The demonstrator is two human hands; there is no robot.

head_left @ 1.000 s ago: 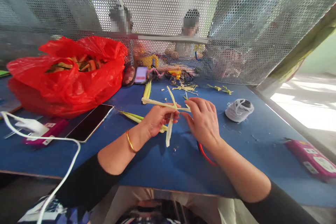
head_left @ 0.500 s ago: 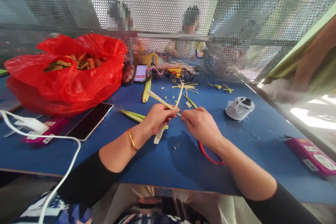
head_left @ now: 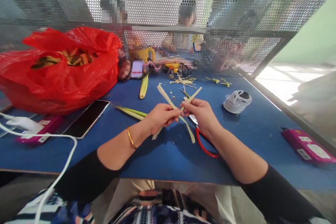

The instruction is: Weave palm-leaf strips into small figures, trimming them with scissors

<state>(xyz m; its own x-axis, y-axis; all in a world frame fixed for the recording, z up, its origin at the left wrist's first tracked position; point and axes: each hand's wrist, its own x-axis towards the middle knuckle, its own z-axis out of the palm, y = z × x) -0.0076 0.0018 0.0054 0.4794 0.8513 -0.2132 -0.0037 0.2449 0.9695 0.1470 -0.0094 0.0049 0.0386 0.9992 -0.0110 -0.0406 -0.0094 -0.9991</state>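
Observation:
Two pale corn husk strips cross in an X between my fingertips, over the blue table. One strip (head_left: 166, 95) runs from upper left to lower right. The other strip (head_left: 195, 93) slants from upper right down behind my left hand. My left hand (head_left: 163, 116), with a gold bangle at the wrist, pinches the crossing from the left. From the right, my right hand (head_left: 201, 113) pinches it too, fingertips nearly touching. Scissors (head_left: 201, 143) with red handles lie partly under my right hand. A green-tipped husk (head_left: 133, 112) lies beside my left hand.
A red plastic bag (head_left: 60, 87) of husks fills the left, near a phone (head_left: 88, 119) and white cable (head_left: 70, 148). White thread spool (head_left: 237, 103) and magenta box (head_left: 306, 143) stand right. Husk scraps (head_left: 183, 80) lie before the perforated screen (head_left: 162, 3), people behind it.
One strip's end now hangs down to the lower right, below my fingers. My right hand has shifted and turned to pinch the crossing, uncovering more of the scissors. The view has tilted slightly.

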